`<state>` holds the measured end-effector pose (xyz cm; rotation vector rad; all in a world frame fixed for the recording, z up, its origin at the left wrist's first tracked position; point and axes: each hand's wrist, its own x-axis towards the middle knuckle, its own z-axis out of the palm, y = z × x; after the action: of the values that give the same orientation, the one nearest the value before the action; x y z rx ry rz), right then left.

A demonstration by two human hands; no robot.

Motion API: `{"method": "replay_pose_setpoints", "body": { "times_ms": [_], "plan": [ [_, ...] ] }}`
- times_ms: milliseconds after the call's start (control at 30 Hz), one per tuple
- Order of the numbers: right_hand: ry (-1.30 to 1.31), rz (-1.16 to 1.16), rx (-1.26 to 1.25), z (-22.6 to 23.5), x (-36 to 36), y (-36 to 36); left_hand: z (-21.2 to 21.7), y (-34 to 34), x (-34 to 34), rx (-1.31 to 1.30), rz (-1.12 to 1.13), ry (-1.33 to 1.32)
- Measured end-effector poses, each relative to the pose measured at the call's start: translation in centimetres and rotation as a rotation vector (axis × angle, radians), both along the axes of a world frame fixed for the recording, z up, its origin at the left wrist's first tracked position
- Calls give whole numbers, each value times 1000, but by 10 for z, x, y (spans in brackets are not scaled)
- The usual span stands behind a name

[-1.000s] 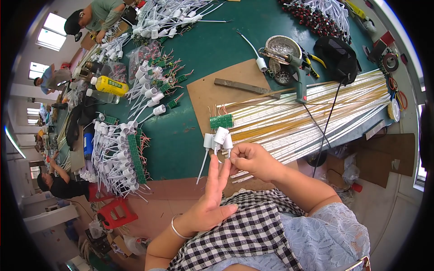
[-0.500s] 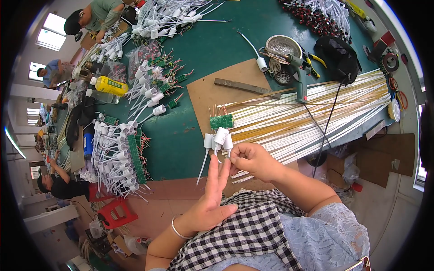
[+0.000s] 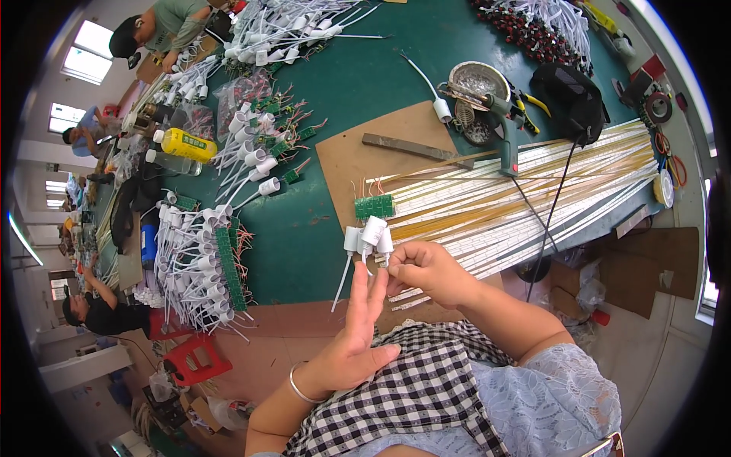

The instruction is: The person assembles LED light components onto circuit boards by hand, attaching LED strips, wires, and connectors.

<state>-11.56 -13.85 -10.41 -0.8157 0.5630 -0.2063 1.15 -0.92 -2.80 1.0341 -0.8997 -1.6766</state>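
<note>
At the table's near edge, my left hand (image 3: 356, 331) is raised with its fingers stretched out, the tips beside white cables. Close to those fingertips my right hand (image 3: 422, 273) is closed in a pinch; what lies between the fingers is too small to make out. Just beyond both hands is a small cluster of white cylindrical caps with cables, one cap (image 3: 372, 230) lying tilted over the others. A cable from the left cap (image 3: 351, 239) hangs toward the table edge. Behind them lies a green circuit board panel (image 3: 375, 206) with thin wires.
Long light strips (image 3: 525, 194) spread to the right over brown cardboard (image 3: 343, 164) with a metal bar (image 3: 415, 150). Beyond are a soldering or heat gun (image 3: 509, 141), a metal bowl (image 3: 478, 76) and a black cap (image 3: 567, 99). Wired white caps (image 3: 202, 263) pile up left; co-workers sit farther left.
My hands keep almost the same pose beside the white caps. The view has shifted very slightly, and a co-worker at the far left has leaned over.
</note>
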Motion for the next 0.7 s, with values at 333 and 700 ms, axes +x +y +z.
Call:
{"method": "replay_pose_setpoints", "body": {
  "times_ms": [333, 700],
  "plan": [
    [366, -111, -607, -42, -28, -29, -59, -12, 46, 65, 809, -405],
    [761, 4, -1562, -59, 51, -49, -157, -98, 81, 305, 474, -838]
  ]
}}
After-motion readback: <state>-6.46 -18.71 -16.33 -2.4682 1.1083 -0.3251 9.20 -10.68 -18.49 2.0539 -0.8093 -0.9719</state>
